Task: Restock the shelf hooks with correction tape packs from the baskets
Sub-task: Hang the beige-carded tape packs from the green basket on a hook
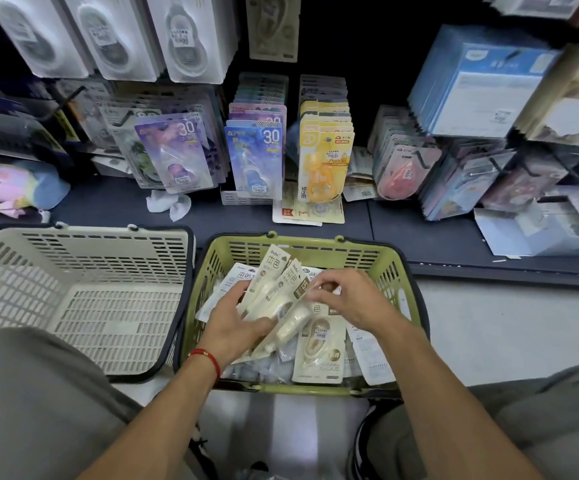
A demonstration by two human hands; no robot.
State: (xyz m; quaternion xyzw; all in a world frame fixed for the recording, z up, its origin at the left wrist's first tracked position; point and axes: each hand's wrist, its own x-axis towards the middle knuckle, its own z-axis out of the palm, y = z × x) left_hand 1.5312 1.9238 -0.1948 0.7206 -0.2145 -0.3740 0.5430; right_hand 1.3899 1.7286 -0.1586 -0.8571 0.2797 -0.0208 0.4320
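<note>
— Where are we?
— We are in a shop, low down by a dark blue shelf (114, 206). Lots of packs hang on hooks above it: a purple pack (173, 150), a blue pack (255, 161) and a yellow pack (324, 161). The floor (488, 323) is pale grey.
— What sits in front of us?
— We see two baskets side by side on the floor. The white basket (83, 282) is on the left. The green basket (301, 247) is on the right, and it is full of correction tape packs (319, 355).
— What do the packs look like?
— We see cream cards with a small tape roller under clear plastic.
— What do our hands do?
— Our left hand (232, 323) grips a bunch of cream packs (277, 289) over the green basket. Our right hand (346, 299) has curled fingers that pinch the top pack of that bunch.
</note>
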